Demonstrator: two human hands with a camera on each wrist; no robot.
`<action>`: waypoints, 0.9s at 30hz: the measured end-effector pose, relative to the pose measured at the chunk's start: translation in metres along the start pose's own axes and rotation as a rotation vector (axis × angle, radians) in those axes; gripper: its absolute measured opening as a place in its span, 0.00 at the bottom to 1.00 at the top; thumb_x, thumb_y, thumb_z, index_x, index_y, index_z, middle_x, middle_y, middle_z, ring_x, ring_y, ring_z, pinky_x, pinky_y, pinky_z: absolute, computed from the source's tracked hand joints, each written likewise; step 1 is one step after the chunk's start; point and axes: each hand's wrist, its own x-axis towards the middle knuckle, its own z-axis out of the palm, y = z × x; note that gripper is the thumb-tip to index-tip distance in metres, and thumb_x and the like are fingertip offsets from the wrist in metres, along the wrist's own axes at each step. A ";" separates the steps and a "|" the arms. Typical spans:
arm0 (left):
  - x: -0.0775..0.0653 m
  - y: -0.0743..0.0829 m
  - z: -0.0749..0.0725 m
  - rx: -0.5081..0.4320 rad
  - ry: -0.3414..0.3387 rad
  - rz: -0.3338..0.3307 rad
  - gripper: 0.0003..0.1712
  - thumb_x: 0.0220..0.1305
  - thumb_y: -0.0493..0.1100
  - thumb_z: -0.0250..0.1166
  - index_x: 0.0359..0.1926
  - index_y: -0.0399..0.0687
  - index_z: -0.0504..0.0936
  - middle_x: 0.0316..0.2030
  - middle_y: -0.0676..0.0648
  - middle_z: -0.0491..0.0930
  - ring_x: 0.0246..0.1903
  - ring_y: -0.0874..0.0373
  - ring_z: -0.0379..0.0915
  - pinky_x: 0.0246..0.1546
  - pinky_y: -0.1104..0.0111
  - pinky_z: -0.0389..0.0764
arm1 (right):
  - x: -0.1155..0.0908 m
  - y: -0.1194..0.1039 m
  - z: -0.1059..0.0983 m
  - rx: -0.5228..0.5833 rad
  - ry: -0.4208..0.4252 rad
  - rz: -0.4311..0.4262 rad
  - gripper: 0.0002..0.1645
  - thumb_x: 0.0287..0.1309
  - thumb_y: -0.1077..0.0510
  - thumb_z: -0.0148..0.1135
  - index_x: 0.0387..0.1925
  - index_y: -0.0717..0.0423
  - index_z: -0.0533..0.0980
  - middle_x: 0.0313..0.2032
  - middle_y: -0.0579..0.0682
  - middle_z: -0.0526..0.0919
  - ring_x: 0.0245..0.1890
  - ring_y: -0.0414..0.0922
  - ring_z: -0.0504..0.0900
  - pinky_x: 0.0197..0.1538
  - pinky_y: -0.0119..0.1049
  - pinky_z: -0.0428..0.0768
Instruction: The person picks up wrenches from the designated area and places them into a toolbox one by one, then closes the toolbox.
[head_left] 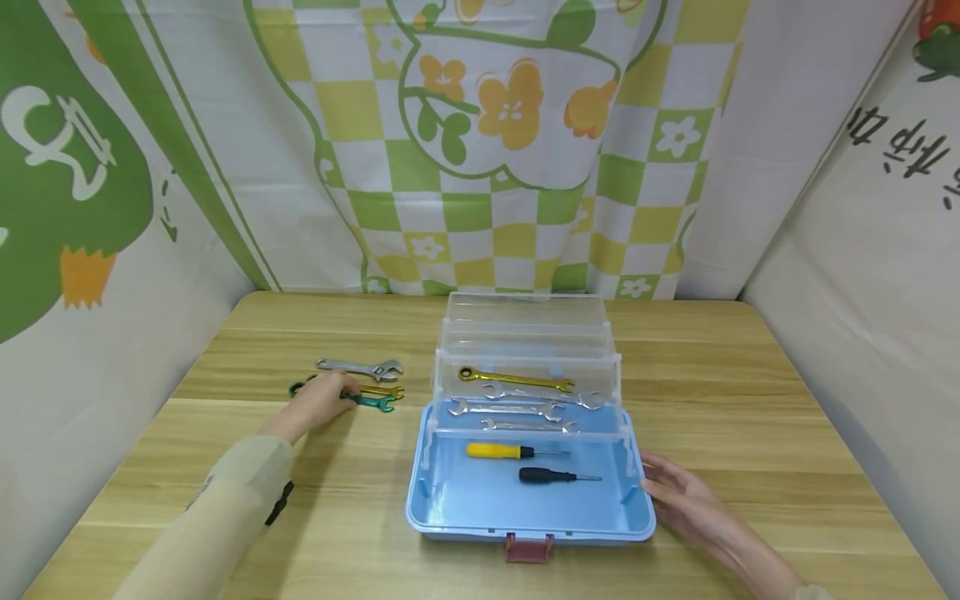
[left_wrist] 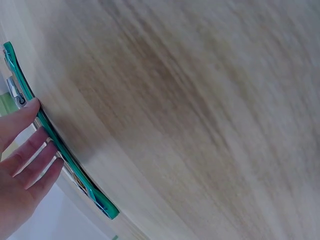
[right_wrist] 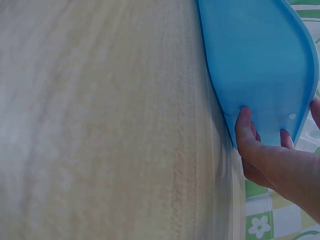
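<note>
On the left of the table my left hand [head_left: 318, 402] pinches a green wrench [left_wrist: 75, 165] between thumb and fingertips. Right behind it lies a gold wrench [head_left: 382, 390], partly covered by the hand. A silver adjustable wrench [head_left: 360, 368] is farther back. My right hand [head_left: 686, 496] rests its fingers against the right wall of a light blue toolbox [head_left: 420, 500], thumb on its side. The toolbox stands open. Inside lie a yellow screwdriver [head_left: 495, 451] and a black screwdriver [head_left: 543, 475].
A clear raised tray [head_left: 615, 375] at the toolbox's back carries a gold wrench [head_left: 513, 380] and several silver wrenches [head_left: 506, 409]. A reddish latch [head_left: 528, 548] hangs at the front. Patterned curtains [head_left: 465, 200] border the wooden table [head_left: 750, 400] behind and at both sides.
</note>
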 end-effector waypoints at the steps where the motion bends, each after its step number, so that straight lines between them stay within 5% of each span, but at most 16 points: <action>1: 0.000 0.000 0.000 -0.002 -0.001 -0.001 0.07 0.50 0.32 0.64 0.34 0.37 0.81 0.33 0.43 0.77 0.36 0.46 0.73 0.39 0.55 0.74 | 0.000 0.000 0.000 0.000 0.001 0.002 0.40 0.62 0.55 0.48 0.64 0.71 0.40 0.62 0.71 0.47 0.59 0.50 0.61 0.58 0.46 0.65; 27: 0.003 -0.002 -0.007 -0.058 -0.045 0.081 0.09 0.42 0.30 0.68 0.25 0.44 0.78 0.23 0.51 0.74 0.26 0.59 0.67 0.28 0.64 0.71 | 0.000 0.000 0.000 -0.007 0.010 -0.004 0.40 0.62 0.55 0.49 0.63 0.71 0.41 0.62 0.71 0.48 0.58 0.48 0.63 0.57 0.45 0.65</action>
